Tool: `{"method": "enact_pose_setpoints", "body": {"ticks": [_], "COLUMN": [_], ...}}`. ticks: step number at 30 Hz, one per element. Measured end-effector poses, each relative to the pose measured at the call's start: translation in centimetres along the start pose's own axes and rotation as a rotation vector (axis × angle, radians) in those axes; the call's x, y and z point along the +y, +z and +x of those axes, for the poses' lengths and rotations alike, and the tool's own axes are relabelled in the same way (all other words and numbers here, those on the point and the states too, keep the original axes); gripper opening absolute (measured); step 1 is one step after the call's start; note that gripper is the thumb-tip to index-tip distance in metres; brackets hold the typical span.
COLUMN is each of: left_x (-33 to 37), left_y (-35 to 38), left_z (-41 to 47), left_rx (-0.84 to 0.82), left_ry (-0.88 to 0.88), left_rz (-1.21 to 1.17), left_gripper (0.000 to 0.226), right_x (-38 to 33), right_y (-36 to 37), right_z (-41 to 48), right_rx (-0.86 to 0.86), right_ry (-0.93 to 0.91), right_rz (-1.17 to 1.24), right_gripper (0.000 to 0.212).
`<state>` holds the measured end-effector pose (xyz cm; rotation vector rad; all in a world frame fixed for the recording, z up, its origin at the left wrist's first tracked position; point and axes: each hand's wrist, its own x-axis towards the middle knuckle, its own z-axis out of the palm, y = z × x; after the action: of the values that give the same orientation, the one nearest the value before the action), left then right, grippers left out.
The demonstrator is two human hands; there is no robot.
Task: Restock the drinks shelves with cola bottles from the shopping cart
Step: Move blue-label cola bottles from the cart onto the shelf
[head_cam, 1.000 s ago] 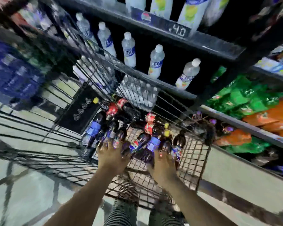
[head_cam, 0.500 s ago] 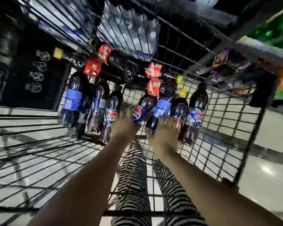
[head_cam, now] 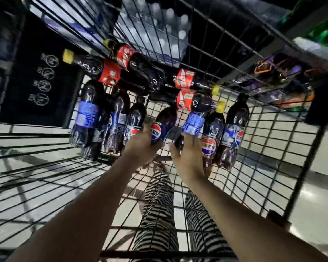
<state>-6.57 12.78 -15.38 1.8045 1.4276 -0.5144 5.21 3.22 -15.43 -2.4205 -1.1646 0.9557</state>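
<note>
Both my arms reach down into a black wire shopping cart (head_cam: 284, 140). Several dark cola bottles lie on its floor. My left hand (head_cam: 140, 146) is closed around the base of a cola bottle with a round red-white-blue logo (head_cam: 164, 123). My right hand (head_cam: 187, 154) grips the lower end of a blue-labelled cola bottle (head_cam: 194, 121). More blue-labelled bottles (head_cam: 86, 114) lie at the left and others (head_cam: 233, 131) at the right. Red-labelled bottles with yellow caps (head_cam: 110, 72) lie further in.
A shrink-wrapped pack of clear water bottles (head_cam: 155, 29) shows behind the cart's far wall. Dark snack packets (head_cam: 276, 70) sit at the upper right, green packs (head_cam: 324, 33) beyond them. A black sign panel (head_cam: 44, 80) is on the cart's left. My striped trouser legs (head_cam: 159, 214) show through the mesh.
The view has tilted down from the shelves into the cart. My hands moved from resting on the bottles to closing around one each, and both bottles look slightly lifted.
</note>
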Motion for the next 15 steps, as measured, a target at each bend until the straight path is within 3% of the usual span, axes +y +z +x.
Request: {"method": "enact_pose_setpoints", "body": {"ticks": [4,7,10,15], "left_x": [-1.1,-2.2,-3.7,-4.8], "left_y": [-2.2,-3.7,-5.1,-6.6], "left_z": [-3.3,-4.8,-5.5,-5.1], "left_rx": [-0.054,-0.083,-0.093,-0.122], "left_ry": [0.011,-0.003,-0.012,0.052], "left_rz": [0.009,-0.113,-0.223,-0.269], "left_gripper": [0.076,0.072,0.077,0.088], "right_x": [-4.1,-7.0,-9.1,-9.6], "right_y": [0.3,0.8,0.6,-1.0], "right_z": [0.4,1.2,1.2,2.2], "right_rx": [-0.192,-0.212,-0.256,-0.348], "right_ry": [0.316,0.472,0.529,0.461], "right_rz": [0.492,0.778,0.876,0.933], "right_gripper": [0.067,0.051,0.046,0.022]}}
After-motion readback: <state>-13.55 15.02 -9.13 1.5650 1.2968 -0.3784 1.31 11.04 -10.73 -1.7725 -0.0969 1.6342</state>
